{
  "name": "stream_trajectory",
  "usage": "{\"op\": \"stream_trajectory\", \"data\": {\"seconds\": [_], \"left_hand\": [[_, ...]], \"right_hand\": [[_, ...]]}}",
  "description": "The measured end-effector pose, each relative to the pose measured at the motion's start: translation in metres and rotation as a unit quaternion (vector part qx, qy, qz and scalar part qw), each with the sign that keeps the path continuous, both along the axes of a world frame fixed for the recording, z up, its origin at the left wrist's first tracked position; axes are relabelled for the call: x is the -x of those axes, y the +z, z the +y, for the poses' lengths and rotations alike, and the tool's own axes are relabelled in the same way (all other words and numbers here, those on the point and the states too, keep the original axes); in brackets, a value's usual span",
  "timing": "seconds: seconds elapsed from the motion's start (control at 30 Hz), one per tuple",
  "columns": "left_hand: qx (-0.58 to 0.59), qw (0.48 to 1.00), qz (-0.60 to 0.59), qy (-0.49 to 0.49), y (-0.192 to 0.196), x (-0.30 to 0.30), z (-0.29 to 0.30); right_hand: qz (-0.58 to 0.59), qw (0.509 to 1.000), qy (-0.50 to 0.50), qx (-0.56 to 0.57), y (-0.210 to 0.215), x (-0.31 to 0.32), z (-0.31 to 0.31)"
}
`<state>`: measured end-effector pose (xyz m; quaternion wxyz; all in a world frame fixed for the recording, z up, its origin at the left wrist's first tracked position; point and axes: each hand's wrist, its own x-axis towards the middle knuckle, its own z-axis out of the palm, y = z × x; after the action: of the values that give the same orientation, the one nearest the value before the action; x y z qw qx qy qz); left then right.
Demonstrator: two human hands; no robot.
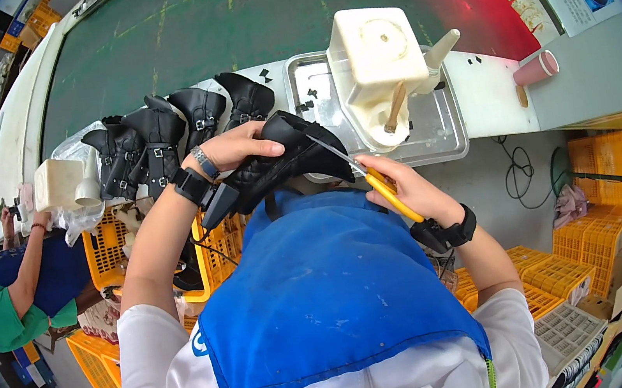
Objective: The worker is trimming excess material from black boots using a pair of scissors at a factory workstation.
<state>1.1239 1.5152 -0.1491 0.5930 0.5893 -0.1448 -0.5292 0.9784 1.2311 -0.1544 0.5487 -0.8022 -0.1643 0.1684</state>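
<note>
My left hand is closed on a black quilted boot, thumb on top of it. The boot lies tilted across the front of my blue apron, its opening toward the right. In my right hand is a pair of scissors with yellow handles. Their silver blades reach up and left to the edge of the boot's opening; whether they touch it I cannot tell. Several more black boots with buckled straps stand along the table edge beyond my left forearm.
A metal tray holds a cream container with a brush and small black scraps. Behind runs a green conveyor belt. A pink cup is at right. Yellow crates stand below. At left works a person in green.
</note>
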Motion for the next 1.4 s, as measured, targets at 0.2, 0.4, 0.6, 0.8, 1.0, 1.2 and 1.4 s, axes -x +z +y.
{"op": "stream_trajectory", "data": {"seconds": [0.2, 0.4, 0.6, 0.8, 1.0, 1.2, 1.4], "left_hand": [[-0.015, 0.999, -0.02, -0.029, -0.012, -0.005, -0.001], [-0.004, 0.999, 0.003, -0.049, -0.016, -0.009, -0.003], [-0.018, 0.999, 0.016, -0.047, -0.022, -0.013, -0.006], [-0.03, 0.998, 0.019, -0.048, -0.027, -0.018, -0.007], [-0.032, 0.998, 0.03, -0.046, -0.03, -0.025, -0.01], [-0.038, 0.998, 0.028, -0.052, -0.036, -0.032, -0.013], [-0.032, 0.997, 0.009, -0.063, -0.034, -0.036, -0.013]], "right_hand": [[0.056, 0.998, -0.025, -0.026, -0.001, 0.002, 0.005], [0.23, 0.967, 0.02, -0.11, 0.009, -0.005, -0.001], [0.173, 0.977, -0.029, -0.117, 0.0, -0.001, 0.006], [0.172, 0.979, -0.052, -0.1, -0.002, -0.001, 0.009], [0.177, 0.971, -0.086, -0.136, -0.012, -0.003, 0.012], [0.169, 0.976, -0.107, -0.082, 0.005, -0.012, 0.011], [0.18, 0.974, -0.101, -0.099, -0.006, -0.012, 0.0]]}}
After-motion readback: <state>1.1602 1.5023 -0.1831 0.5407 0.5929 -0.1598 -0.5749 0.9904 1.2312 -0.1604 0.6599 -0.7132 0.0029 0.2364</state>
